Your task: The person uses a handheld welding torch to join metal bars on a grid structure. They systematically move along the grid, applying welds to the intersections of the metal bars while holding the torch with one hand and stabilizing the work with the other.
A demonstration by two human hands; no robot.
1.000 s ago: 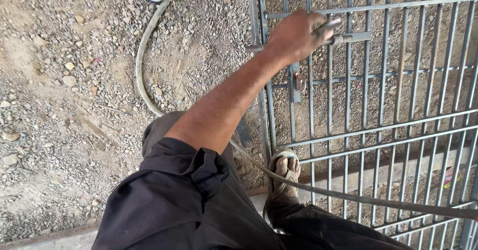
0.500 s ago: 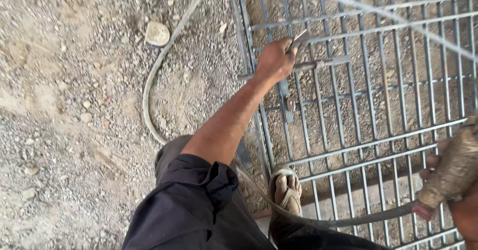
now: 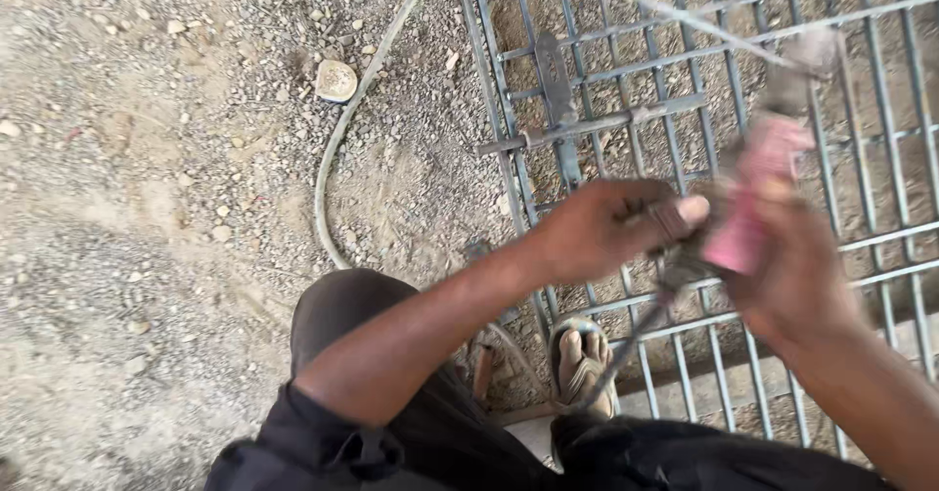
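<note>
— How many hands?
— Two: left hand [image 3: 606, 229] pinching one cable [image 3: 641, 339], right hand [image 3: 782, 256] curled round one pink tool [image 3: 748, 207], both above one metal grate [image 3: 685, 110].
— Feet?
— One sandalled foot [image 3: 580, 364] on the grate's edge.

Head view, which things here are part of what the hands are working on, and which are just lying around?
In hand:
- left hand gripping the cable
- right hand holding a pink-handled tool, blurred
- metal gate grille beneath

Lying about:
- hose on the gravel
- pale round stone
</note>
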